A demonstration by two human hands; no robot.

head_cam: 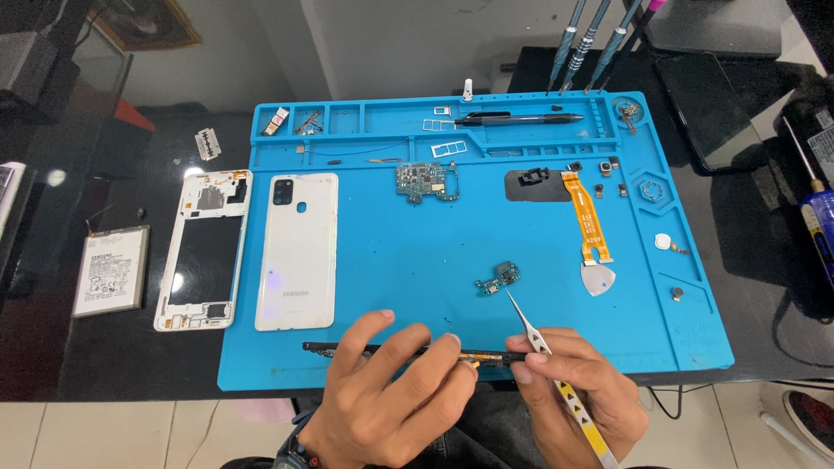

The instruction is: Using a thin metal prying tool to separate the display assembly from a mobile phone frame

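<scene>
Low in the frame, both hands grip a thin dark phone frame [408,350] edge-on, just over the near edge of the blue mat [391,260]. The left hand [382,399] pinches its middle; the right hand [569,382] holds its right end and also grasps tweezers [539,334], tips pointing up-left toward a small green board [497,280]. The white back cover [297,250] lies left of centre.
</scene>
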